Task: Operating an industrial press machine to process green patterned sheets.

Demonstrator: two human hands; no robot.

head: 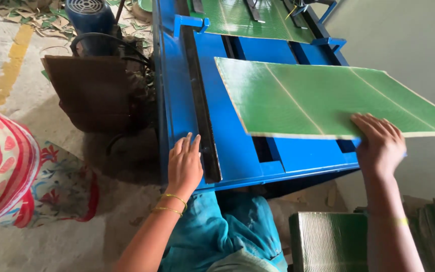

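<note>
Right hand (380,145) at 4 o'clock, fingers spread flat on near edge of green sheet (328,98) over blue machine bed (232,151), left hand (184,166) at 6 o'clock, open, resting on bed's left edge beside black bar (202,116)

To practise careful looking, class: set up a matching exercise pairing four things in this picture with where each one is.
1 left hand
2 right hand
3 green sheet
4 blue motor

A on the floor, upper left
B flat on the blue table's near left edge
C lying over the table, jutting past its right side
D on the sheet's near edge

Pairs: 1-B, 2-D, 3-C, 4-A
</note>
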